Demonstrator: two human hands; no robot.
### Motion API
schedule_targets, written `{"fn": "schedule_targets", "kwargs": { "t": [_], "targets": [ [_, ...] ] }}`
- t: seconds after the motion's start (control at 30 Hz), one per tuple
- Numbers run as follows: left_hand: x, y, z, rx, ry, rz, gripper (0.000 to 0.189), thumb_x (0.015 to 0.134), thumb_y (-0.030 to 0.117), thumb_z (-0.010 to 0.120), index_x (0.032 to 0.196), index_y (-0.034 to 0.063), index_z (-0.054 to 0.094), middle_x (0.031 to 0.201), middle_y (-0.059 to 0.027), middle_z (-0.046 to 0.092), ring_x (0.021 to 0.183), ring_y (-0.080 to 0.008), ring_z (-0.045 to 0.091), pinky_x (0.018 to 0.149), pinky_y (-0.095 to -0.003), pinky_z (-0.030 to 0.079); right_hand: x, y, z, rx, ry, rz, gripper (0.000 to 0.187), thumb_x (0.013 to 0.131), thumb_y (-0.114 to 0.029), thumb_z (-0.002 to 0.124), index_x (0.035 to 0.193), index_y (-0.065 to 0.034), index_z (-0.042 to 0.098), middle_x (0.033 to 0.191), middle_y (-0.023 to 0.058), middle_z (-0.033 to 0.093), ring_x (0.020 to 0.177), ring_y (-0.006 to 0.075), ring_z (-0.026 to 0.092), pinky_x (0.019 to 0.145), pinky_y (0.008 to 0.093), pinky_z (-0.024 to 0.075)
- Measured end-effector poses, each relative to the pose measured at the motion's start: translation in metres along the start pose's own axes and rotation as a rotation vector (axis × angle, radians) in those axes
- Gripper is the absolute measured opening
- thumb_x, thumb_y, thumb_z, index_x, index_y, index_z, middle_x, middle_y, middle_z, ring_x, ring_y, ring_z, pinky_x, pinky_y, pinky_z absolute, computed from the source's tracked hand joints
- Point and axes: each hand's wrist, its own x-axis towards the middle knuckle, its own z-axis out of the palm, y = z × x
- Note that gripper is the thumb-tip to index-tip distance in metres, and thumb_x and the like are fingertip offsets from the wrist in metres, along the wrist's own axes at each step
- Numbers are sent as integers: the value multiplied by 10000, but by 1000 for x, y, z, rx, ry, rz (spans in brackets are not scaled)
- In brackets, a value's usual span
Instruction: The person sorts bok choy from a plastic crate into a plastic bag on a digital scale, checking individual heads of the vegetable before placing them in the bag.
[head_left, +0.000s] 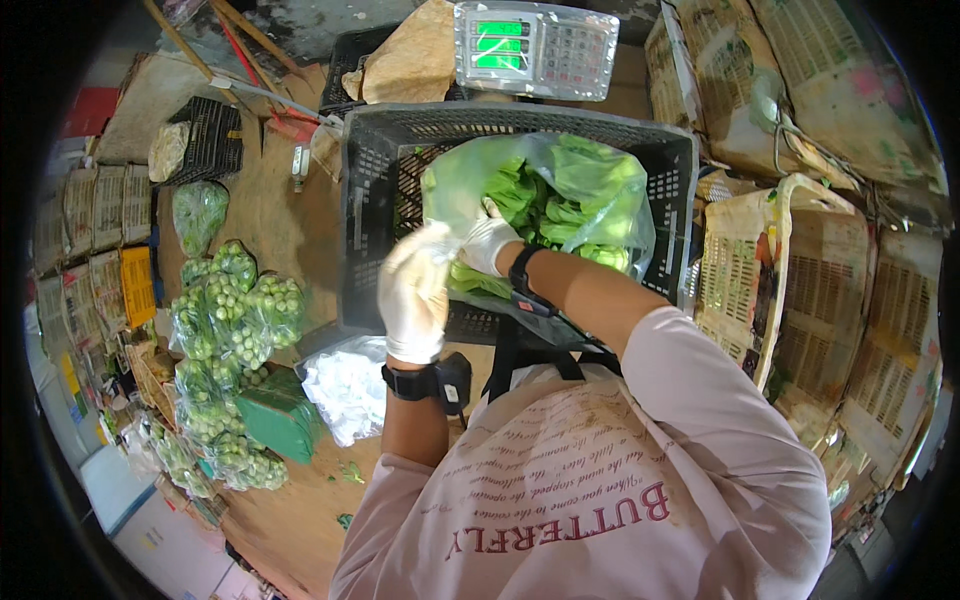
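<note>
A clear plastic bag (600, 176) of leafy greens (517, 191) lies in a black plastic crate (349, 225). My left hand (414, 296), in a white glove, is at the bag's left side, its fingers blurred; whether they grip the film is unclear. My right hand (491, 240), also gloved, reaches over the bag's near left part, its fingertips against the leaves and film. Whether it grips anything cannot be made out. Beyond the crate stands a digital scale display (536, 51), wrapped in clear film and lit green.
Bagged green vegetables (236, 307), a green package (279, 412) and white plastic bags (349, 390) lie to the left. A smaller black crate (217, 139) stands farther back. Stained pale plastic crates (739, 262) line the right side. Long wooden poles (180, 45) lean at the upper left.
</note>
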Motion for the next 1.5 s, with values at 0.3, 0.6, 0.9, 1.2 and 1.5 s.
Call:
{"fn": "schedule_targets", "kwargs": {
  "t": [0.3,0.6,0.9,1.2,1.5],
  "targets": [
    [2,46,-16,504,82,108,253,969,43,451,1135,-82,595,1186,-139,614,938,-157,613,817,-236,503,-135,29,-145,-335,-299,29,833,789,-680,555,1495,-343,267,1578,155,129,1434,424,140,1084,678,165],
    [8,50,34,1255,325,635,309,879,48,548,1154,-87,587,994,-115,614,886,-176,550,828,-296,441,-330,40,-180,-402,128,90,530,703,-434,726,1133,-134,646,1337,131,484,1311,304,380,1040,559,291],
    [-14,-74,236,1079,-253,607,480,929,-22,410,1408,-24,366,1333,-177,501,1237,-246,478,1063,-339,340,-493,115,-123,563,803,117,391,875,-259,670,1218,-85,600,1288,137,565,1215,307,513,1027,388,408],
    [-12,-290,374,1269,-1101,239,434,838,57,575,1266,-9,544,1221,-166,591,1112,-266,579,990,-357,432,-637,337,29,477,598,1278,356,837,-220,613,1176,-119,648,1166,149,634,1072,319,599,928,393,479],
    [5,-435,356,1514,-1229,590,343,773,124,684,1103,61,617,939,-113,663,811,-288,643,716,-364,522,-553,457,126,-77,-449,1010,464,888,-198,619,1336,-238,505,1407,38,437,1382,294,273,1133,604,171]
  ]
}}
